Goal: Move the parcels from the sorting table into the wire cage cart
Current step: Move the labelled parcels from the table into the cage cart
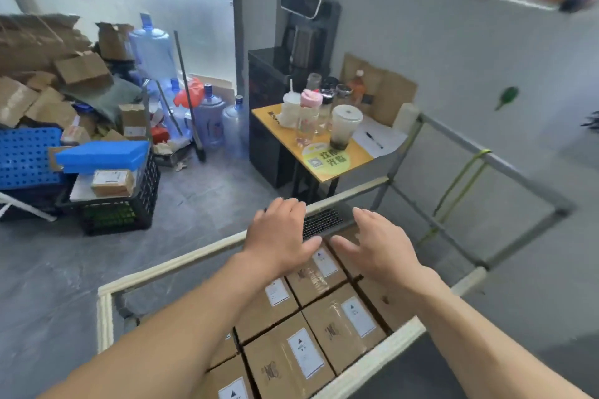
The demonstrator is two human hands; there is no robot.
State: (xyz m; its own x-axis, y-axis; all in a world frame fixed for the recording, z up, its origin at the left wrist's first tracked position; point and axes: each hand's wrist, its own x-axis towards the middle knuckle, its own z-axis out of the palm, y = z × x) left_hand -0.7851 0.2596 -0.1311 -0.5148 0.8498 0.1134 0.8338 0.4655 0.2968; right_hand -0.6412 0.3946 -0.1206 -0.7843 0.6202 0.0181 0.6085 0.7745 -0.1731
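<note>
Nearest, packed edge to edge in neat rows inside the grey-framed wire cage cart with cream padding along its rim: flat brown cardboard parcels with white labels, label side up, filling the visible layer from the near rail almost to the far one. Above the far row, two bare forearms reaching in side by side. Left-hand grip wide, palm down, fingers spread out over the far padded rail, holding nothing. Right-hand grip likewise wide and empty, palm down just beside it, thumb over the last labelled parcel; contact with the cardboard below impossible to judge. Between the two, a patch of black wire mesh on the cart's far wall. Beyond the cart, a small yellow-topped counter crowded with lidded cups and bottles. Further left on the floor, a black plastic crate carrying a blue foam slab and one small brown box, then a heap of loose cardboard and large clear water bottles. Sorting table out of sight, so remaining count unknowable. Judging by the full layer: well along, both grips free for another load
</note>
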